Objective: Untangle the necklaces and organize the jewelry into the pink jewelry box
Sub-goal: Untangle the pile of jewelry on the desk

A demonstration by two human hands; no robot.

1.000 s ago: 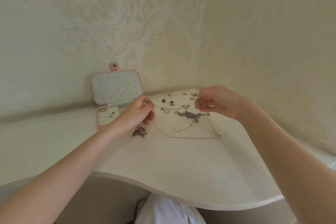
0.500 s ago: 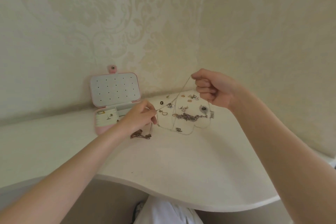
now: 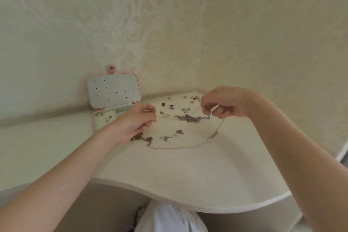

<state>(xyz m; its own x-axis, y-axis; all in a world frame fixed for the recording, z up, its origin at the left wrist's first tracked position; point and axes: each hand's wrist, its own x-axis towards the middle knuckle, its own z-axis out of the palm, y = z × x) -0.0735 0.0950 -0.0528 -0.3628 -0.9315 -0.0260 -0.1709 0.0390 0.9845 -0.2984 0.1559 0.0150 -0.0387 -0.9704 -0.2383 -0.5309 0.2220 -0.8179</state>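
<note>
Your left hand (image 3: 136,121) pinches one end of a thin necklace (image 3: 177,147); your right hand (image 3: 224,102) pinches the other end, fingers curled round it. The chain sags between them onto the white counter (image 3: 169,173), a small bar pendant (image 3: 214,135) on its right run. Nearby lie a silver chain heap (image 3: 190,118), a dark tangle (image 3: 141,137), a fine chain (image 3: 171,135) and scattered earrings (image 3: 175,106). The pink jewelry box (image 3: 113,98) stands open at the wall, left of your left hand.

Open jewelry box (image 3: 113,90) sits behind left hand (image 3: 134,122). Earrings (image 3: 170,106) and chain clump (image 3: 190,118) lie between hands; long necklace (image 3: 178,147) loops before them, up to right hand (image 3: 225,102).
</note>
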